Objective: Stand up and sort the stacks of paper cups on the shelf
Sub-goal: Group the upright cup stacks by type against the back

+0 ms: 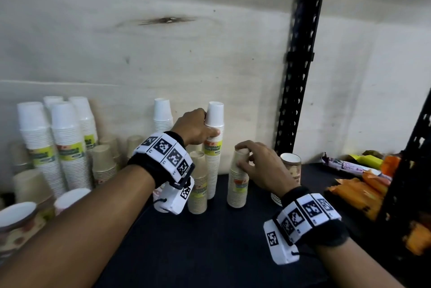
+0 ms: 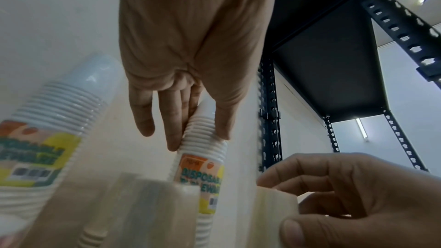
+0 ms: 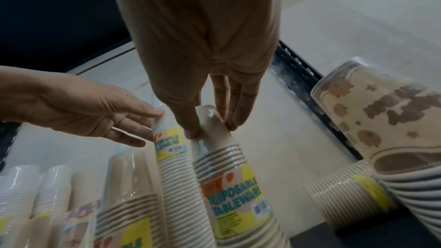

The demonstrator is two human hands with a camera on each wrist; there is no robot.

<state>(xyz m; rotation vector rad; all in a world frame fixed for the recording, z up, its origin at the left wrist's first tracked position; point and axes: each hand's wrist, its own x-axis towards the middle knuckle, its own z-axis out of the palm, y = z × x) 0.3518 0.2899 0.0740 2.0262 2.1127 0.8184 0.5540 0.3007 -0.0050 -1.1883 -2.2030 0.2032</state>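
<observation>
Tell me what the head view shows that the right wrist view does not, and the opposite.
Only the head view shows the orange snack packets at the right end of the shelf, and both wristbands.

Only the right wrist view shows a brown cup stack lying on its side under the patterned cups, and the readable label "DISPOSABLE TABLEWARE".

Both show the left hand holding the tall white cup stack near its top, and the right hand pinching the top of the upright brown cup stack.
</observation>
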